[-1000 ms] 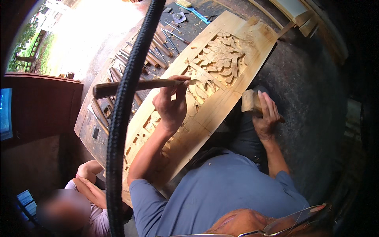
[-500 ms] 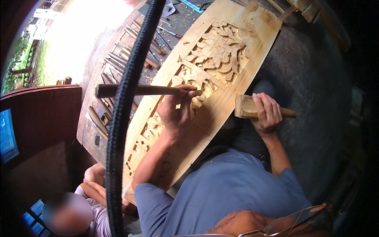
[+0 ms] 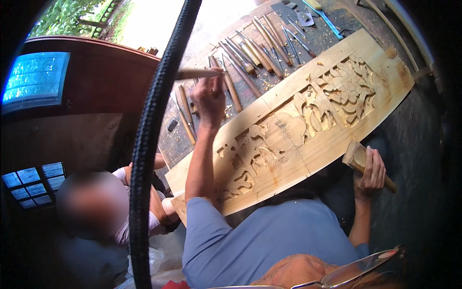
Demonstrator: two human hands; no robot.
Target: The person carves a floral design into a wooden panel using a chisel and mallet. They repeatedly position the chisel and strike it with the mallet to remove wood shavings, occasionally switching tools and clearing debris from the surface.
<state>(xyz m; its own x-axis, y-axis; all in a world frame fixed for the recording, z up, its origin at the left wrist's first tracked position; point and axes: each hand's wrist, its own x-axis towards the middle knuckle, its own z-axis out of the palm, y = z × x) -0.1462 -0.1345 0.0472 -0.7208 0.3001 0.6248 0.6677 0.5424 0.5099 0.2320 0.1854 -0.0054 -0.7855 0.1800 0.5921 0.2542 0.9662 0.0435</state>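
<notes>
My left hand (image 3: 210, 103) is closed around a chisel (image 3: 196, 73) and is raised over the tools at the left end of the workbench. A black braided cable hides part of the chisel. To the right, just off the near edge of the long pale wooden board (image 3: 337, 139), my right hand (image 3: 370, 174) grips a wooden mallet (image 3: 355, 155). Flowers and leaves are carved in relief (image 3: 353, 86) along the board's middle. My left forearm crosses over its left end.
Several chisels and gouges (image 3: 250, 57) lie in a row behind the board among wood chips. A blue-handled brush (image 3: 327, 20) rests at the far right. The black cable (image 3: 161, 111) runs down the view. Another person (image 3: 161, 202) sits at the left end.
My left hand has lifted the chisel off the carving and moved left over the tools. My right hand still holds the mallet. The view has turned, showing more of the workbench.
</notes>
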